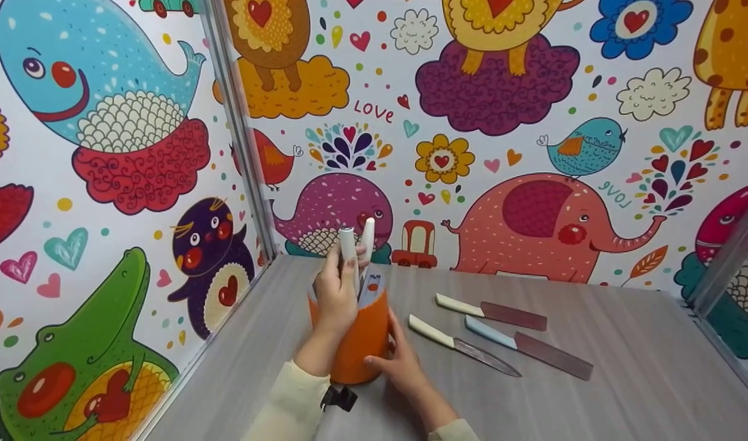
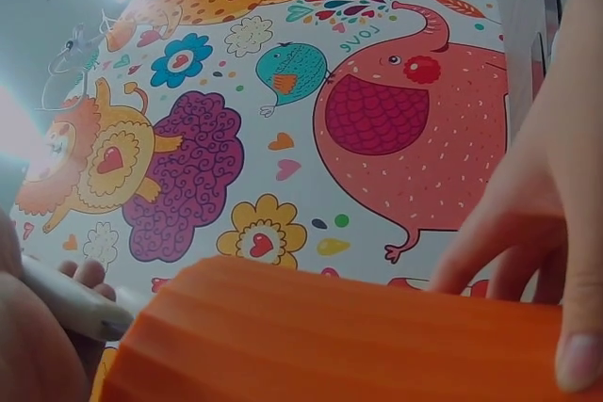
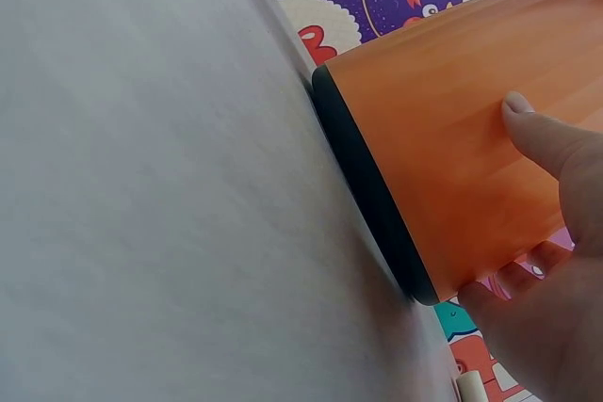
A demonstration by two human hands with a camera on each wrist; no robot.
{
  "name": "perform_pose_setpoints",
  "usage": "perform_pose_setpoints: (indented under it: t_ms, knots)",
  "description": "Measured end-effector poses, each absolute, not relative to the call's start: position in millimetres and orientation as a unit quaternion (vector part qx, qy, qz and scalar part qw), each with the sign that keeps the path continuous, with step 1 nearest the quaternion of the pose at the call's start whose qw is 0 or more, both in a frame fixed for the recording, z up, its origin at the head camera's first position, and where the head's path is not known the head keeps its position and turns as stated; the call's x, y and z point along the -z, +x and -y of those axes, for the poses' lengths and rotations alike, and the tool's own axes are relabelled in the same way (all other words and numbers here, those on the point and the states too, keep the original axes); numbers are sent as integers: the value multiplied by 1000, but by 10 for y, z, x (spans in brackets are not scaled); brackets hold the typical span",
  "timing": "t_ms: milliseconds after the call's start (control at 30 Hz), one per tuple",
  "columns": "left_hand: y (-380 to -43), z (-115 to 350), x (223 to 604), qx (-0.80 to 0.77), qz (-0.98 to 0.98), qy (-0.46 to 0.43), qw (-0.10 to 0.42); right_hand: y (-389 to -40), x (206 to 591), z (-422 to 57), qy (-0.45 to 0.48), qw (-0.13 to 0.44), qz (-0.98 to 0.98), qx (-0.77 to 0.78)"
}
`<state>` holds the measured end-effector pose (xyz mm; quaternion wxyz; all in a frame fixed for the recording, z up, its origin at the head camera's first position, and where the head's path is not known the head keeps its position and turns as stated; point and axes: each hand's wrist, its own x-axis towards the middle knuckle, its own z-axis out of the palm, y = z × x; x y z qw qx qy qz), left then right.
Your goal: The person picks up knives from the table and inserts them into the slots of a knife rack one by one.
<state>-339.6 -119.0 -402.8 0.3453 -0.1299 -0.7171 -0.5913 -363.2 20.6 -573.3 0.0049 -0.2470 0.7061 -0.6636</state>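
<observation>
An orange knife block (image 1: 362, 343) with a grey slotted top stands upright on the table. At its top, my left hand (image 1: 337, 288) curls its fingers round a white knife handle (image 1: 347, 242); the blade is mostly hidden. A second white handle (image 1: 369, 236) rises close beside those fingers. My right hand (image 1: 404, 361) grips the lower right side of the block, thumb towards me and fingers round the far side. In the right wrist view, the block's dark base (image 3: 367, 185) meets the table. The left wrist view shows the held white handle (image 2: 75, 303) beside the block.
To the right of the block lie a pointed knife with a cream handle (image 1: 432, 331), a broad-bladed knife with a cream handle (image 1: 460, 304) and another with a light blue handle (image 1: 490, 331). Printed wall panels (image 1: 527, 147) bound the grey table (image 1: 631, 343) at the back and sides.
</observation>
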Motion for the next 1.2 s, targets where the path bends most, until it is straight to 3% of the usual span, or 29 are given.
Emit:
perform_pose_setpoints:
  t_ms: [600, 767, 900, 1100, 1200]
  knots:
    - [-3461, 1233, 4104, 617, 736, -126, 248, -3623, 5710, -208, -223, 26, -708, 669]
    - [-3420, 1246, 4043, 624, 733, -115, 245, -3618, 5708, -198, -220, 32, -706, 673]
    - [-3397, 1264, 4069, 614, 723, -109, 296, -3621, 5705, -202, -218, 34, -707, 672]
    - [-3440, 1429, 4287, 500, 713, -110, 478, -3628, 5736, -207, -231, 31, -702, 673]
    - [-3518, 1565, 4461, 462, 718, -117, 507, -3625, 5735, -228, -218, 34, -706, 672]
